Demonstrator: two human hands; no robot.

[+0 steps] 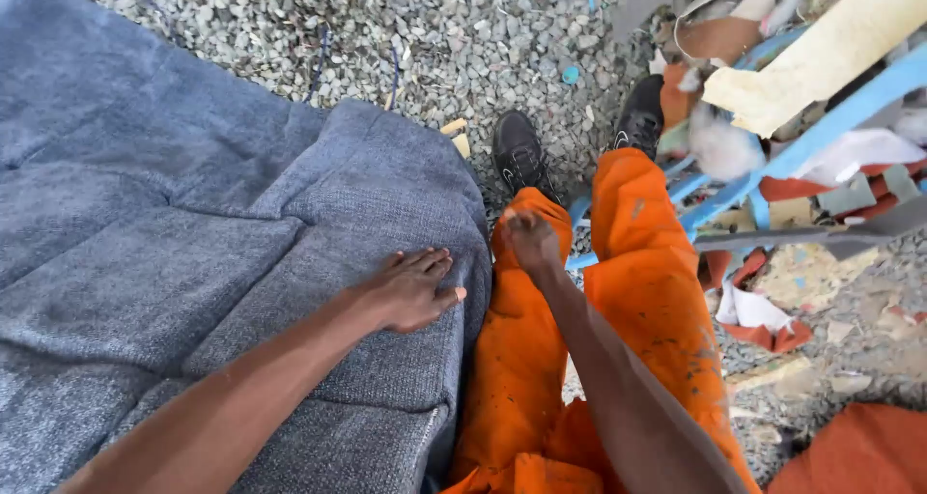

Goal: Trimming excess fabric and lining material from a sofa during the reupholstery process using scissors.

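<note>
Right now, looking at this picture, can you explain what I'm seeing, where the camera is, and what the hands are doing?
There is no machine here, just one picture from a camera worn on a person's head, looking down at their own arms and legs. The left hand lies flat on a grey-blue cushion and holds nothing. The right hand rests closed by the knee of the orange trousers; whether it grips anything is unclear. Black shoes stand on gravel. To the right lie a blue frame and torn scraps.
</note>
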